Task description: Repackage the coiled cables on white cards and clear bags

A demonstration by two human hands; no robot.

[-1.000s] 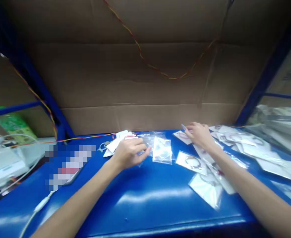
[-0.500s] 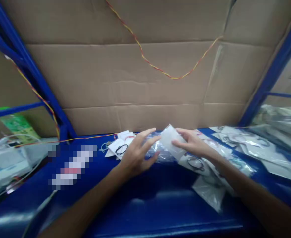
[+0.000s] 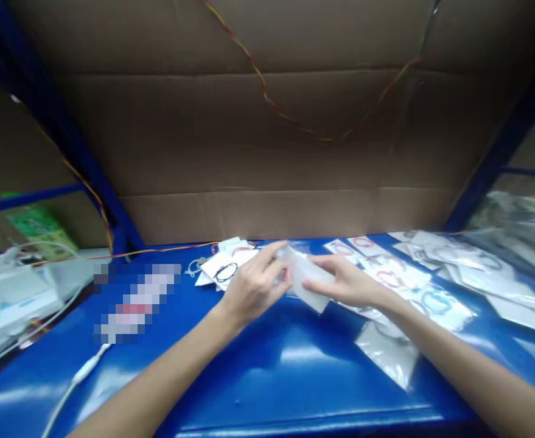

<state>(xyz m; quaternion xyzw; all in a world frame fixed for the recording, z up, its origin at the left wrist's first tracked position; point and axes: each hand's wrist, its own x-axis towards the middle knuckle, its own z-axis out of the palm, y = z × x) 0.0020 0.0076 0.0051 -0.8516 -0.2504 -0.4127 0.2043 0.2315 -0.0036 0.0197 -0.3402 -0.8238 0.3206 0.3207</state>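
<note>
A white card (image 3: 310,281), perhaps inside a clear plastic sleeve, is between my hands above the blue table. My right hand (image 3: 347,280) grips its right side, thumb in front. At the card's upper left edge, my left hand (image 3: 260,277) is closed with its fingertips pinched on it. Just left of that hand lies a pile of white cards (image 3: 216,267) with thin cords, one a black loop. Clear plastic bags (image 3: 294,246) lie behind the held card, mostly hidden. Under and beside my right forearm are bagged cards with red and teal loops (image 3: 438,301).
More bagged cards (image 3: 490,267) are heaped at the right. A blurred-out object with a white cable (image 3: 84,370) lies on the left of the blue table (image 3: 249,389). Cardboard (image 3: 258,134) closes off the back, with a twisted red-yellow wire (image 3: 263,85) hanging across it. Blue frame posts (image 3: 112,213) flank it.
My left hand has closed from spread fingers onto the card's edge. The card has turned and shifted slightly down in my right hand. The table looks brighter and the cardboard darker.
</note>
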